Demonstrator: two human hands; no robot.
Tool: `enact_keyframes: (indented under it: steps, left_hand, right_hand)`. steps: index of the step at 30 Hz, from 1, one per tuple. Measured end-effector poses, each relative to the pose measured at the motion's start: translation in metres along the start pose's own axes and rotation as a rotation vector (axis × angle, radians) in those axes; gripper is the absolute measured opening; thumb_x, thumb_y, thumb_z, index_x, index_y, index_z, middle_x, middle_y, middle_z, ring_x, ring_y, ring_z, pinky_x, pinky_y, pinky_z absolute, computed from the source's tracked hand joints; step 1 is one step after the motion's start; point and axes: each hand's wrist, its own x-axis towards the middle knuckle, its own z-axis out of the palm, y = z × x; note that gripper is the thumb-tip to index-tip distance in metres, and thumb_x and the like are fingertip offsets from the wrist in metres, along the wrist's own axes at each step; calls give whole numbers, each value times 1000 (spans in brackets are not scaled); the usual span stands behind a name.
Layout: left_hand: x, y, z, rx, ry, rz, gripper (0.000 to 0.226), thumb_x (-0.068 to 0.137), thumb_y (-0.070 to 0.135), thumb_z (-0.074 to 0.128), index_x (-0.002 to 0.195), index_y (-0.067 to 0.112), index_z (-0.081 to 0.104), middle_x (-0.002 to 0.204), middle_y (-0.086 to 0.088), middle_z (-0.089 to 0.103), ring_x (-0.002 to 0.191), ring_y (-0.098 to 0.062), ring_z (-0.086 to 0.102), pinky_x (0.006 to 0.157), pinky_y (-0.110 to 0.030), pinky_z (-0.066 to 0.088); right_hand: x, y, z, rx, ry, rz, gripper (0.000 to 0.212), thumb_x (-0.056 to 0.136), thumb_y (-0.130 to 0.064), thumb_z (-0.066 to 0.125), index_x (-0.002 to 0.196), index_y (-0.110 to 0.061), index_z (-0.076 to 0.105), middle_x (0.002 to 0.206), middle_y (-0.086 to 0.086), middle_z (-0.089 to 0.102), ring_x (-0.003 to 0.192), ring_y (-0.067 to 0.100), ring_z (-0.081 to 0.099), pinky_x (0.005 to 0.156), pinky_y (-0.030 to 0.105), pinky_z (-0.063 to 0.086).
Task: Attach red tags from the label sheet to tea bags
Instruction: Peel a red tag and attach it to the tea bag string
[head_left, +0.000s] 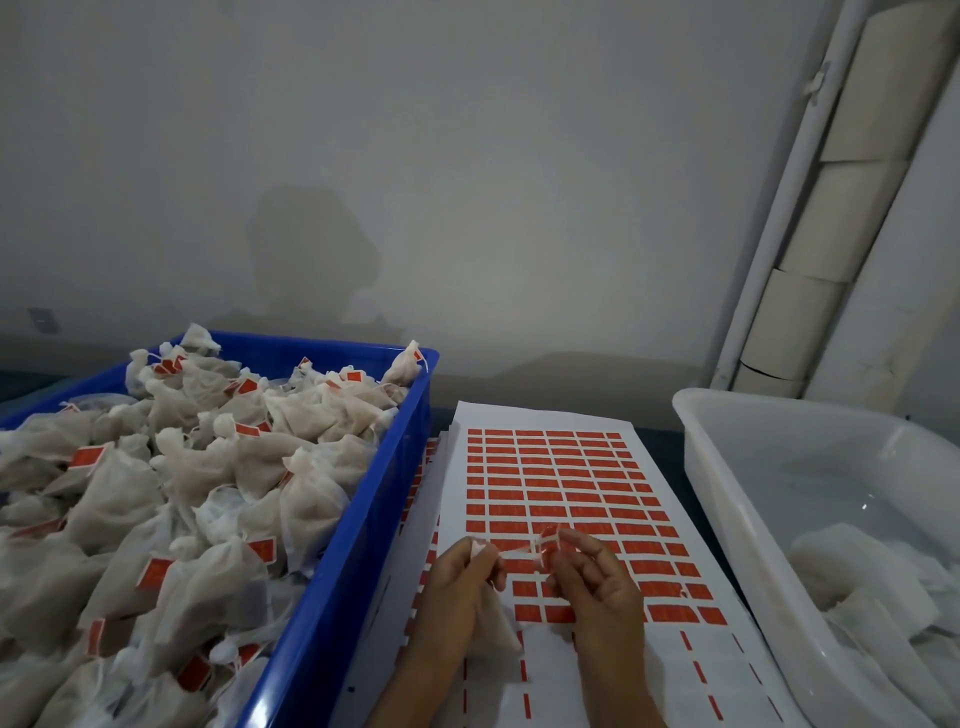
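A white label sheet with rows of red tags lies on the table between two bins; its near rows are peeled bare. My left hand grips the neck of a white mesh tea bag, which hangs below the fingers over the sheet. The bag's string runs right to my right hand, whose thumb and fingertips pinch a red tag at the string's end. Both hands hover just above the sheet's lower rows.
A blue crate at the left is heaped with tagged tea bags. A translucent white bin at the right holds untagged white bags. More label sheets lie stacked under the top one. A grey wall stands behind.
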Motion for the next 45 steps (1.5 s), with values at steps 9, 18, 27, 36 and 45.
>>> enact_keyframes:
  steps: [9, 18, 27, 36, 45]
  left_hand:
    - [2, -4, 5, 207, 15, 25, 20, 92, 30, 49, 83, 16, 62, 71, 10, 63, 63, -3, 61, 54, -2, 43]
    - [-6, -1, 9, 205, 16, 92, 8, 88, 27, 57, 86, 23, 63, 84, 7, 69, 78, -12, 64, 54, 0, 42]
    - [-5, -3, 7, 170, -3, 107, 9, 88, 26, 58, 86, 20, 66, 87, 10, 69, 82, -10, 64, 57, -4, 44]
    - [-7, -1, 11, 82, 39, 181, 8, 86, 15, 60, 81, 11, 64, 73, 9, 69, 75, -1, 65, 57, 0, 45]
    - [-7, -4, 14, 118, 40, 215, 11, 86, 14, 61, 76, 18, 66, 76, 7, 70, 77, -5, 64, 61, -3, 46]
  right_hand:
    - [1, -12, -9, 96, 76, -83, 63, 65, -42, 64, 122, -39, 38, 116, -19, 51, 92, 8, 62, 65, 13, 52]
    - [-5, -13, -6, 177, 41, -147, 66, 64, -25, 73, 118, -40, 39, 115, -18, 52, 91, 11, 64, 59, 11, 51]
    - [-8, -22, -10, 84, 99, -176, 47, 75, -32, 61, 117, -38, 40, 114, -21, 52, 90, 11, 64, 65, 12, 52]
    - [-21, -28, -5, 6, 58, -252, 35, 73, -34, 59, 107, -30, 49, 91, -6, 66, 86, 14, 64, 74, 12, 49]
    - [-23, -19, 2, -21, 10, -157, 36, 79, -23, 64, 111, -23, 49, 88, 2, 69, 74, 17, 68, 72, 26, 58]
